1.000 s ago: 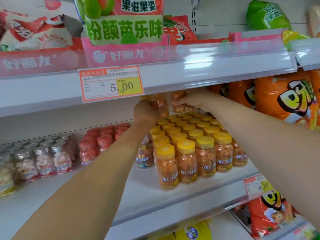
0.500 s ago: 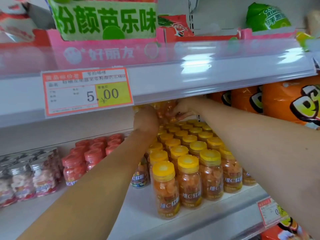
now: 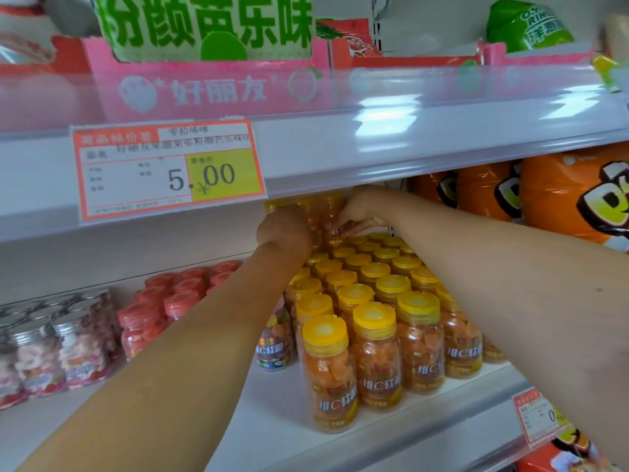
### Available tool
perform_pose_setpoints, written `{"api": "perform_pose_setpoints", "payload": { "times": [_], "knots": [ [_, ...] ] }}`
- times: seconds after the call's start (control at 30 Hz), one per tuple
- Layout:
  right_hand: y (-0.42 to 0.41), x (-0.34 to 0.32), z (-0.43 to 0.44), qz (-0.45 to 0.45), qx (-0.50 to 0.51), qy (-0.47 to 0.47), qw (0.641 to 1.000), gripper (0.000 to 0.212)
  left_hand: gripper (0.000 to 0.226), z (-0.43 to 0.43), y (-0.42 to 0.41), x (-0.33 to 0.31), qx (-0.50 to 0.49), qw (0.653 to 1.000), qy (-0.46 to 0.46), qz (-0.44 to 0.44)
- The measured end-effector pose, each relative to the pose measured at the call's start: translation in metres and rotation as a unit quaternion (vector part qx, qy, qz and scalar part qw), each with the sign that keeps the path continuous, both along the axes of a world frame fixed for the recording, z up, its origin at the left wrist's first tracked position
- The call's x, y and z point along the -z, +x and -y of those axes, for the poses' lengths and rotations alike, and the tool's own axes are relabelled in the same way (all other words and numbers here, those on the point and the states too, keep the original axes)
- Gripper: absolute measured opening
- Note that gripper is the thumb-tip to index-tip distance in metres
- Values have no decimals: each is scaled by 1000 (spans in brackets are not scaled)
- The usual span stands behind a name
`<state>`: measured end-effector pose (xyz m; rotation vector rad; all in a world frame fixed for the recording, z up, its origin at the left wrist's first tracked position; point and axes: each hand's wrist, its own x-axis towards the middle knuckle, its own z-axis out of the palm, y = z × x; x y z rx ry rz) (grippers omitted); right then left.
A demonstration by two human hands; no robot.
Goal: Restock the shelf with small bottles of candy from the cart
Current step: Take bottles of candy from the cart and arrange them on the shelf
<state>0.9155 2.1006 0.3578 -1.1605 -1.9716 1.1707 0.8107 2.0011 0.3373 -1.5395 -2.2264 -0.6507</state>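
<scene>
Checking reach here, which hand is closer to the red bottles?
Left. The left hand is above and right of the red bottles; the right hand is farther right, beyond it. Both grip orange bottles.

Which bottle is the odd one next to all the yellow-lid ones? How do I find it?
Look at the white shelf under the big 5.00 price tag. A block of yellow-lidded bottles of orange candy stands there, and a lone bottle sits just left of its front rows. Only that one wears a dark blue label.
</scene>
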Motion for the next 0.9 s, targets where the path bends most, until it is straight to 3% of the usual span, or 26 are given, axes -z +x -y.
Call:
{"api": "perform_pose_setpoints", "payload": {
  "times": [0.37, 0.57, 0.7, 0.9],
  "knots": [
    [-6, 8, -3, -10, 35, 9, 999, 46, 25, -8, -5, 4, 8, 1000, -19, 20],
    [-3, 14, 5, -4, 37, -26, 999, 44, 29, -2, -12, 6, 72, 996, -51, 6],
    [-2, 13, 9, 9, 41, -33, 999, 39, 17, 5, -18, 1, 81, 995, -56, 4],
    [-4, 15, 13, 2, 43, -24, 999, 50, 25, 24, -40, -5, 39, 995, 16, 95]
  ]
}}
